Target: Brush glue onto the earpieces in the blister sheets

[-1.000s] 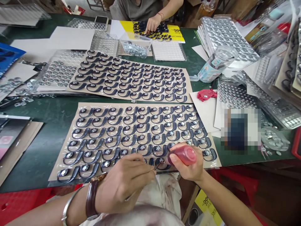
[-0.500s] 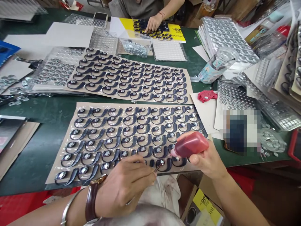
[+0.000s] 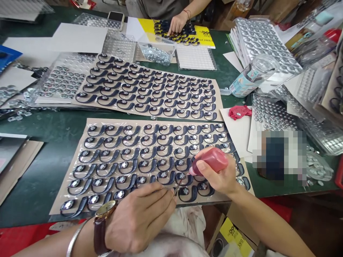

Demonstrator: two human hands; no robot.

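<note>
My left hand (image 3: 144,216), with a watch on its wrist, is closed around thin metal tweezers (image 3: 177,187). Their tip reaches a dark curved piece (image 3: 184,179) topped by a clear round stone, near the front of the card. In my right hand (image 3: 223,176) is a squeeze bottle (image 3: 211,160) of red liquid, tilted with its nozzle down and left, close beside that same piece. A brown card (image 3: 68,171) under clear film carries rows of such dark curved pieces, most with a shiny stone. My fingers and forearm cover part of its front and right side.
Behind lies a second card (image 3: 218,94) of similar pieces. Around it are a clear box of stones (image 3: 157,55), stone trays (image 3: 63,80), a tilted jar (image 3: 252,76) and a red cloth (image 3: 239,112). Across the table, another person's hand (image 3: 178,23) touches dark pieces on a yellow sheet.
The tweezers' tip has shifted from a front-row piece to one a row further back. My right hand has moved left with the bottle. The view has shifted slightly.
</note>
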